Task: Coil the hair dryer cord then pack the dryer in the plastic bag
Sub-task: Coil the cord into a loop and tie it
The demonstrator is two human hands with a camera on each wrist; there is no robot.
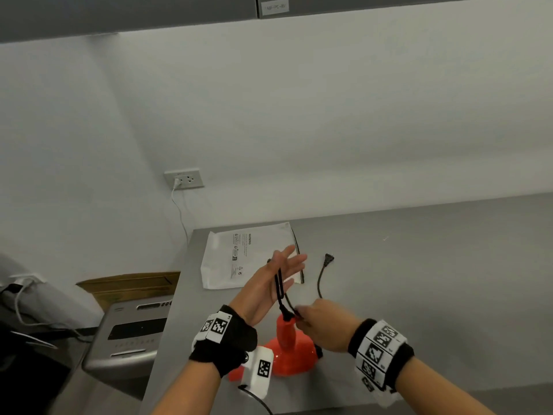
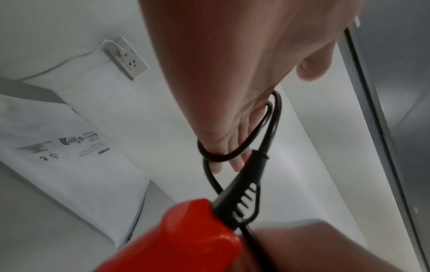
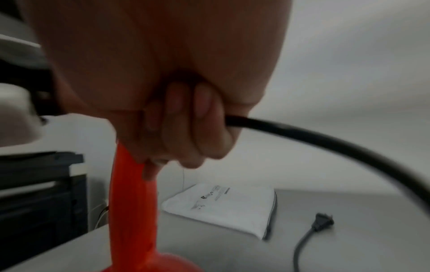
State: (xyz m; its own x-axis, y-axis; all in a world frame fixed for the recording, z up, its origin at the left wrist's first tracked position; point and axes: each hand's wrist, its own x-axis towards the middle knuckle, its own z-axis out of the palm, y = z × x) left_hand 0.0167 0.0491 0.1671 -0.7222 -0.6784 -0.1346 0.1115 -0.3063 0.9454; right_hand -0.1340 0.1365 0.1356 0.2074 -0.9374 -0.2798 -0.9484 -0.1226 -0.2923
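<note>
A red hair dryer (image 1: pixel 288 348) stands on the grey counter (image 1: pixel 419 280) with its handle (image 3: pixel 130 202) pointing up. Its black cord (image 1: pixel 280 290) runs up from the handle and loops around the straight fingers of my left hand (image 1: pixel 279 275), seen wrapped around that hand (image 2: pixel 232 128) in the left wrist view. My right hand (image 1: pixel 321 320) grips the cord (image 3: pixel 302 134) beside the handle top. The cord's free end trails to the plug (image 1: pixel 328 259) lying on the counter. The white plastic bag (image 1: pixel 251 256) lies flat behind my left hand.
A wall outlet (image 1: pixel 184 178) with a white cable plugged in sits above the counter's left end. Left of the counter stand a grey machine (image 1: pixel 131 333) and a cardboard box (image 1: pixel 131 286). The counter's left edge is close to the dryer.
</note>
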